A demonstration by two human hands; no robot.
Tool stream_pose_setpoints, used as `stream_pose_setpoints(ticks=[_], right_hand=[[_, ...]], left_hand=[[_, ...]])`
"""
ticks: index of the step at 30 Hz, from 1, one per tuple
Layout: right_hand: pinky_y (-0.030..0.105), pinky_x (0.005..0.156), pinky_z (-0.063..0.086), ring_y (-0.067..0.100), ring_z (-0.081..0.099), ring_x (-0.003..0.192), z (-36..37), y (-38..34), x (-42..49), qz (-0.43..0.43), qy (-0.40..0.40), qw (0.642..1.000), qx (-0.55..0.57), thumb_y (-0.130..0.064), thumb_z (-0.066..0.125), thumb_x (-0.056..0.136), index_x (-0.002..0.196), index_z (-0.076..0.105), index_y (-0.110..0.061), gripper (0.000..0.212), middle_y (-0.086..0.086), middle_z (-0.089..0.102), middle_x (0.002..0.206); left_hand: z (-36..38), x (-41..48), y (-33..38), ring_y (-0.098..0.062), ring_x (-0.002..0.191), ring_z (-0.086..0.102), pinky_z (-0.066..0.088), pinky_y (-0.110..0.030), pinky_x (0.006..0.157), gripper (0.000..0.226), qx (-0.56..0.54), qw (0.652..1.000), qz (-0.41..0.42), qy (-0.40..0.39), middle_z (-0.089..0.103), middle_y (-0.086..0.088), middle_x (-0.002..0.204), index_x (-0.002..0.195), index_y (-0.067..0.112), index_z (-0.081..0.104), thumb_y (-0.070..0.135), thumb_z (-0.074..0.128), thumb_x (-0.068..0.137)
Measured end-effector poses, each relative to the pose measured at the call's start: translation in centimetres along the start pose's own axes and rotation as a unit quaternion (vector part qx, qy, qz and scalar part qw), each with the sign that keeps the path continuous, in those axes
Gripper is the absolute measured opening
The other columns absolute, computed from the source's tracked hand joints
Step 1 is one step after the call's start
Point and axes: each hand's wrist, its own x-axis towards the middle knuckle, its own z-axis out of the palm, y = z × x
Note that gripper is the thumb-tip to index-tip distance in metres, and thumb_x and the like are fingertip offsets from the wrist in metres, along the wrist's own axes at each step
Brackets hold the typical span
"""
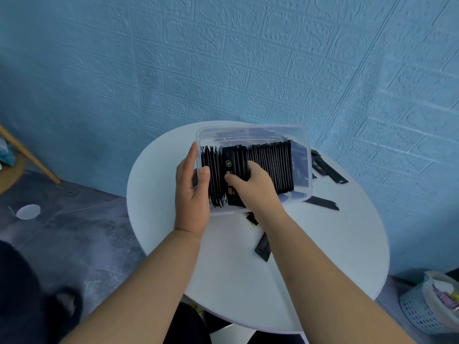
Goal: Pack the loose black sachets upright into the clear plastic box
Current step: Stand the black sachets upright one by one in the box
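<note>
1. Nearer than the clear plastic box, two loose sachets lie on the surface.
2. The left hand pinches the box's left wall, while the right hand grips a bundle inside it.
3. A row of upright sachets nearly fills the box.
4. Right of and beyond the box, a few more sachets are still unpacked.

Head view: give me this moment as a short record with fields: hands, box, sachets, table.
left hand: holds the left wall of the clear plastic box, thumb inside
right hand: grips a printed sachet inside the box
packed sachets: a row standing on edge across the box
loose sachets: several lying flat on the round white table, in front of and to the right of the box
floor: mesh basket at lower right
</note>
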Motion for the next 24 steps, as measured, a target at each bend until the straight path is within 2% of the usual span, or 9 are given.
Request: stream_pose_setpoints(ticks=[1, 3, 6, 9, 11, 15, 20, 24], right_hand=[[0.012, 0.055, 0.039, 0.001, 0.048, 0.058, -0.09, -0.14, -0.13, 0.001, -0.005, 1.000, 0.010, -0.018, 0.062, 0.085, 0.084, 0.056, -0.013, 0.007, -0.004, 0.057, 0.074], [0.014, 0.054, 0.041, 0.004, 0.049, 0.058, -0.16, -0.20, -0.23, 0.003, -0.008, 1.000, 0.016, -0.013, 0.060, 0.083, 0.081, 0.056, -0.010, 0.005, 0.001, 0.060, 0.073], [0.030, 0.066, 0.052, 0.021, 0.061, 0.072, -0.10, -0.04, -0.26, -0.005, 0.003, 1.000, 0.008, -0.014, 0.066, 0.080, 0.090, 0.062, -0.003, 0.015, 0.012, 0.068, 0.084], [0.040, 0.077, 0.056, 0.024, 0.066, 0.081, -0.08, 0.11, -0.27, -0.002, 0.028, 0.999, 0.025, -0.015, 0.073, 0.077, 0.084, 0.066, -0.011, 0.011, 0.007, 0.071, 0.083], [0.038, 0.079, 0.056, 0.019, 0.067, 0.082, -0.06, 0.06, -0.31, -0.003, 0.046, 0.998, 0.034, -0.013, 0.074, 0.076, 0.083, 0.065, -0.016, 0.012, 0.002, 0.070, 0.083], [0.035, 0.080, 0.055, 0.016, 0.066, 0.083, 0.21, -0.12, -0.36, -0.007, 0.070, 0.997, 0.035, -0.012, 0.074, 0.077, 0.088, 0.063, -0.015, 0.015, 0.001, 0.070, 0.085], [0.042, 0.076, 0.057, 0.013, 0.066, 0.073, 0.45, -0.28, -0.50, -0.002, 0.041, 0.998, 0.046, -0.023, 0.071, 0.081, 0.087, 0.064, -0.014, 0.012, 0.002, 0.070, 0.079], [0.041, 0.076, 0.057, 0.015, 0.068, 0.075, 0.17, -0.20, -0.41, 0.007, 0.030, 0.999, 0.045, -0.018, 0.063, 0.086, 0.093, 0.063, -0.009, 0.011, 0.007, 0.071, 0.082]], left_hand=[[0.01, -0.02, 0.00, 0.023, 0.116, 0.036, 0.026, 0.000, 0.094, 0.043, 0.000, 1.000, 0.002, 0.000, 0.041, 0.021, 0.126, 0.130, 0.042, 0.032, 0.024, 0.042, 0.092], [0.01, -0.06, 0.02, 0.025, 0.110, 0.038, 0.026, 0.001, 0.092, 0.044, 0.000, 1.000, 0.005, -0.002, 0.041, 0.021, 0.125, 0.132, 0.038, 0.030, 0.022, 0.041, 0.092], [0.01, -0.10, -0.03, 0.026, 0.108, 0.039, 0.026, 0.001, 0.091, 0.045, -0.001, 1.000, 0.006, -0.003, 0.041, 0.021, 0.124, 0.133, 0.037, 0.030, 0.022, 0.041, 0.092], [-0.01, -0.05, -0.08, 0.023, 0.115, 0.037, 0.026, 0.000, 0.094, 0.043, -0.001, 1.000, 0.002, -0.004, 0.041, 0.021, 0.125, 0.130, 0.042, 0.031, 0.024, 0.042, 0.092], [0.02, -0.02, -0.13, 0.022, 0.116, 0.036, 0.026, -0.001, 0.095, 0.043, 0.001, 1.000, 0.001, -0.004, 0.041, 0.021, 0.126, 0.130, 0.043, 0.031, 0.024, 0.042, 0.092], [0.00, -0.02, -0.18, 0.020, 0.120, 0.035, 0.025, -0.002, 0.097, 0.043, -0.004, 1.000, -0.004, -0.006, 0.040, 0.022, 0.127, 0.129, 0.044, 0.032, 0.025, 0.042, 0.092], [0.04, 0.04, -0.11, 0.021, 0.119, 0.035, 0.026, -0.002, 0.096, 0.043, -0.008, 1.000, -0.008, -0.004, 0.040, 0.024, 0.127, 0.128, 0.046, 0.032, 0.025, 0.041, 0.091], [0.04, 0.07, -0.21, 0.021, 0.119, 0.035, 0.026, -0.003, 0.097, 0.043, -0.008, 1.000, -0.008, -0.001, 0.040, 0.024, 0.127, 0.127, 0.047, 0.032, 0.025, 0.042, 0.091]])
